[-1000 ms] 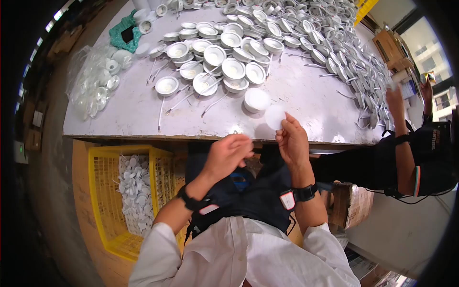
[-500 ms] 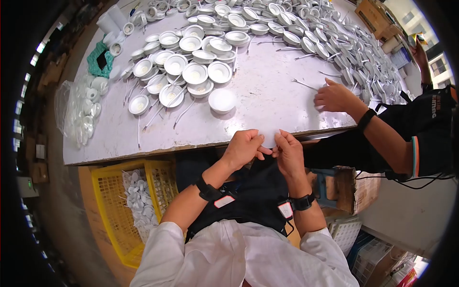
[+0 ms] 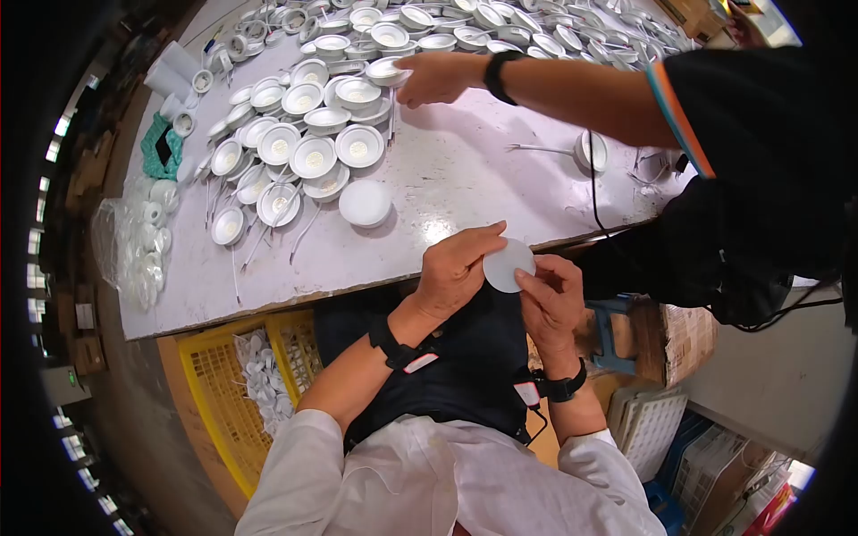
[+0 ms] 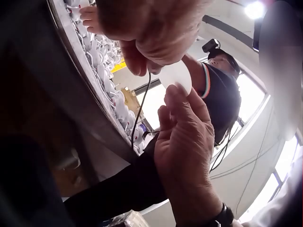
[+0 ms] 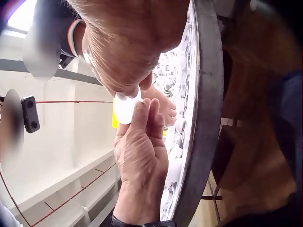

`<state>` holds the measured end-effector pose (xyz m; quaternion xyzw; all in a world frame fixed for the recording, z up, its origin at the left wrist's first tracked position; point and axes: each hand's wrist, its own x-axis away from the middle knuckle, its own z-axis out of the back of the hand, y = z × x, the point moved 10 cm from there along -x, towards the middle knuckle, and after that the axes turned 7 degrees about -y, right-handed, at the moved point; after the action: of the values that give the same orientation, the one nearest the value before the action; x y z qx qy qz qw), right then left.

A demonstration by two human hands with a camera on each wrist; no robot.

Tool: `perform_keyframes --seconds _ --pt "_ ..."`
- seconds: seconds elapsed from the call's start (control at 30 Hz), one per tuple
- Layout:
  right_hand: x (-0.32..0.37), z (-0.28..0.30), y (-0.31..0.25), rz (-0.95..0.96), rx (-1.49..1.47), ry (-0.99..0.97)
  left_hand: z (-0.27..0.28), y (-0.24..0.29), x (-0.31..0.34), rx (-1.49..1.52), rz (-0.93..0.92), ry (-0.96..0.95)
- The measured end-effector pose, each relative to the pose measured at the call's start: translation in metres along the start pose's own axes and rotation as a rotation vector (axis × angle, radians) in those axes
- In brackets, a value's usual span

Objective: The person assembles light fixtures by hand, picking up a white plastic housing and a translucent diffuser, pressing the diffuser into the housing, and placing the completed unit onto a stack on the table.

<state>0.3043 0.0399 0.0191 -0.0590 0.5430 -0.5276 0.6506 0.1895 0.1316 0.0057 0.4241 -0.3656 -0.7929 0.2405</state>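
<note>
A thin white round disc (image 3: 508,265) is held up over my lap, just off the table's front edge. My left hand (image 3: 452,272) pinches its left side; in the right wrist view, the left thumb (image 5: 139,116) lies on the disc's face. My right hand (image 3: 551,299) grips the opposite edge, with the thumb in front and fingers behind, as the left wrist view shows. On the table nearest my hands sits a white round piece (image 3: 365,204). Beyond it is a pile of white round downlights (image 3: 314,157) with short cables.
Another person's arm (image 3: 581,94) reaches across the table (image 3: 465,179) from the right. A lone downlight (image 3: 590,152) lies below that arm. Plastic bags (image 3: 134,241) and a green wrapped roll (image 3: 162,147) sit at left. Below the table stands a yellow crate (image 3: 214,384) holding white parts.
My left hand, empty a second ago, has come to the disc beside the right hand. The disc now faces up more openly. The other person's arm has swung left over the downlights.
</note>
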Motion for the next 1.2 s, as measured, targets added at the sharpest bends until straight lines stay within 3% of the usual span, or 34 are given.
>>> perform_keyframes --seconds 0.1,0.17,0.27,0.37,0.47,0.5,0.57,0.6,0.77,0.83,0.97,1.03,1.1,1.2 --pt "0.003 0.004 0.002 0.028 0.031 0.032 -0.003 -0.007 0.000 0.078 0.071 0.062" --pt "0.004 0.007 0.004 0.033 0.048 0.049 -0.008 -0.025 0.001 0.174 0.229 0.088" --pt "0.003 0.015 0.009 0.012 0.051 0.103 -0.009 -0.036 -0.009 0.127 0.325 0.089" --pt "-0.002 0.025 0.011 -0.011 0.104 0.103 -0.016 -0.037 -0.026 0.020 0.233 0.053" --pt "0.001 0.029 0.048 -0.285 0.010 0.095 -0.037 -0.041 -0.050 -0.073 0.125 -0.003" --pt "0.003 0.030 0.051 -0.284 0.016 0.095 -0.044 -0.045 -0.057 -0.068 0.123 -0.003" --pt "0.034 0.031 0.101 -0.801 -0.268 0.222 -0.066 -0.037 -0.075 -0.316 -0.022 -0.056" --pt "0.031 0.033 0.107 -0.841 -0.347 0.225 -0.082 -0.052 -0.084 -0.207 0.067 -0.146" --pt "0.033 0.049 0.128 -0.915 -0.446 0.252 -0.127 -0.063 -0.135 -0.319 0.020 -0.080" --pt "0.043 0.049 0.135 -0.964 -0.540 0.260 -0.156 -0.082 -0.151 -0.396 0.169 -0.295" --pt "0.048 0.058 0.132 -0.978 -0.576 0.301 -0.155 -0.072 -0.166 -0.370 0.130 -0.222" --pt "0.049 0.066 0.134 -0.953 -0.577 0.339 -0.155 -0.067 -0.163 -0.349 0.082 -0.204" --pt "0.050 0.073 0.136 -0.933 -0.586 0.384 -0.154 -0.065 -0.144 -0.195 0.247 -0.319" --pt "0.044 0.081 0.137 -0.908 -0.630 0.462 -0.132 -0.044 -0.106 -0.143 0.283 -0.329"
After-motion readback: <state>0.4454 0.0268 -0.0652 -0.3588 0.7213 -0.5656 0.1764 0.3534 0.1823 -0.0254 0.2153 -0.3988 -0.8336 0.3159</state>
